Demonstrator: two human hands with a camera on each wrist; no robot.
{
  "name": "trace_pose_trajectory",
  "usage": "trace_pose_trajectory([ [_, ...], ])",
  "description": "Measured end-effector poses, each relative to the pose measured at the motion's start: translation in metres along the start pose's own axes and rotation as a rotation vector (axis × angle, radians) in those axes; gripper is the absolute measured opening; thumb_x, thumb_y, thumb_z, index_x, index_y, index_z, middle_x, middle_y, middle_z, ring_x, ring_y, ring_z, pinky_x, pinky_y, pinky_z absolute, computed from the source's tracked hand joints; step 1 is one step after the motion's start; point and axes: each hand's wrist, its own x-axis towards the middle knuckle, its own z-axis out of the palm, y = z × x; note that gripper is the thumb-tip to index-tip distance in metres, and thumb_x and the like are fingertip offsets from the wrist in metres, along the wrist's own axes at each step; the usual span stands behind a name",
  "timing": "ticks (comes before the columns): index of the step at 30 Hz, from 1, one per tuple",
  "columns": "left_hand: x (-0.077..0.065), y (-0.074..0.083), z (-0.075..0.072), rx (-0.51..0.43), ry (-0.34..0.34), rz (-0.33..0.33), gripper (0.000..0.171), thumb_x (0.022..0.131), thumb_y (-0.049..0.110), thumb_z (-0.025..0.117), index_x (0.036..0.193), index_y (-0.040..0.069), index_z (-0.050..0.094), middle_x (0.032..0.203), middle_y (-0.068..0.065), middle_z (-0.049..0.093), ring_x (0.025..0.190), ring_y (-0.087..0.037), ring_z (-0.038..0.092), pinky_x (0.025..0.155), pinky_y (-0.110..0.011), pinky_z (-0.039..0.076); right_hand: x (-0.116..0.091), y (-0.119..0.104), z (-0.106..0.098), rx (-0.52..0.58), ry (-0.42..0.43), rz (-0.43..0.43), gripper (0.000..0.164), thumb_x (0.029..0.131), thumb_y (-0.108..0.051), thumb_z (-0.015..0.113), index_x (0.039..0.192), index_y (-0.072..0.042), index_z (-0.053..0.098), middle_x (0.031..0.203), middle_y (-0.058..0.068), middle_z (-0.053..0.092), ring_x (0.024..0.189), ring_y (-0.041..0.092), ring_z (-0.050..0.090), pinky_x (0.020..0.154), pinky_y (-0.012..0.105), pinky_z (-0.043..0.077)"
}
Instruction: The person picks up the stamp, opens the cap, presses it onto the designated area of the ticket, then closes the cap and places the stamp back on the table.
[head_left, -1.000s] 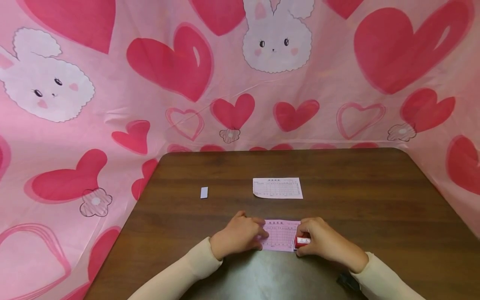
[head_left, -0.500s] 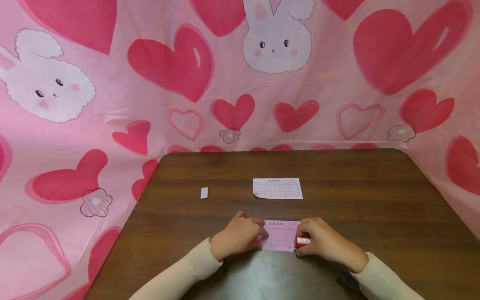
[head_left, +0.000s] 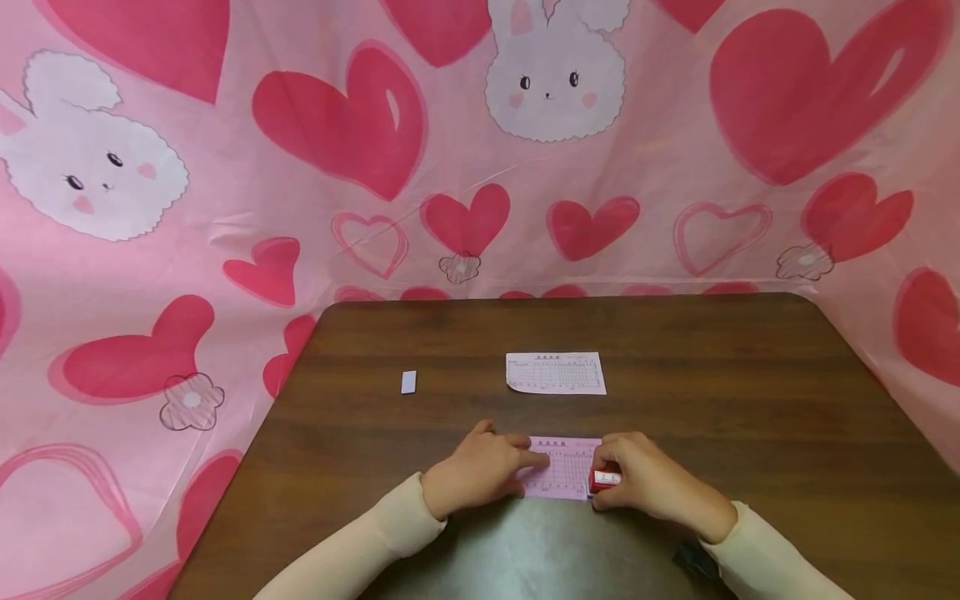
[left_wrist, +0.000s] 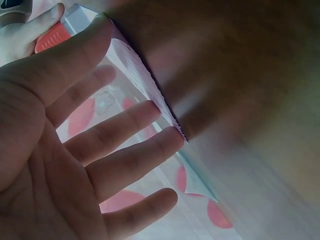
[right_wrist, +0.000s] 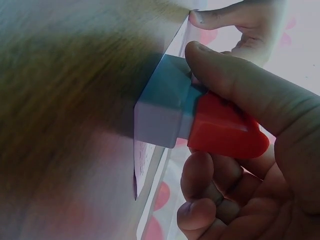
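Note:
A pink printed form (head_left: 566, 471) lies on the brown table near the person. On its left part rests my left hand (head_left: 480, 468), index finger stretched out over the printed grid. In the left wrist view the fingers (left_wrist: 130, 162) are spread and fairly straight along the form's edge (left_wrist: 137, 70). My right hand (head_left: 652, 482) grips a red stamp (head_left: 604, 481) by its handle at the form's lower right corner. The right wrist view shows the stamp's pale square base (right_wrist: 160, 110) standing on the paper, thumb on one side, fingers curled on the other.
A white printed form (head_left: 555, 373) with one curled corner lies farther back. To its left is a small pale rectangular piece (head_left: 408, 382). A black object (head_left: 697, 561), partly hidden, sits by the right sleeve. Behind the wooden table (head_left: 787, 400) hangs a pink heart-patterned cloth (head_left: 525, 175).
My left index finger has stretched farther right across the pink form. The right hand and the stamp keep their place. The head view has tilted very slightly.

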Motion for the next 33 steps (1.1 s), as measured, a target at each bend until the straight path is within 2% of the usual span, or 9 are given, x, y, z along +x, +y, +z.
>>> trace_pose_trajectory([
  [8,0.0033,0.0014,-0.001,0.012,-0.037,-0.012,0.032,0.094,0.033,0.082,0.125,0.039,0.078,0.122,0.005,0.071,0.105,-0.01,0.071,0.105,-0.056,0.046,0.0005,0.0001,-0.0004,-0.013,-0.003,-0.008,0.031,0.068,-0.022,0.099,0.076,-0.024,0.069,0.077,-0.02,0.055,0.072,0.001,0.047,0.066,0.027,0.041],
  [12,0.0035,0.001,-0.0012,0.019,-0.027,-0.01,0.032,0.093,0.032,0.082,0.124,0.039,0.078,0.121,0.005,0.071,0.102,-0.01,0.072,0.105,-0.056,0.046,0.001,-0.0002,-0.0016,-0.019,-0.014,0.011,0.031,0.069,-0.023,0.099,0.076,-0.025,0.069,0.077,-0.021,0.055,0.073,0.002,0.047,0.067,0.028,0.041],
  [33,0.003,0.0011,0.0005,0.046,-0.008,0.001,0.03,0.093,0.035,0.083,0.123,0.039,0.079,0.118,0.005,0.07,0.097,-0.009,0.072,0.104,-0.055,0.048,0.0008,0.0004,-0.0009,-0.032,-0.023,0.002,0.03,0.07,-0.024,0.099,0.078,-0.025,0.07,0.078,-0.021,0.055,0.073,0.001,0.048,0.068,0.028,0.041],
])
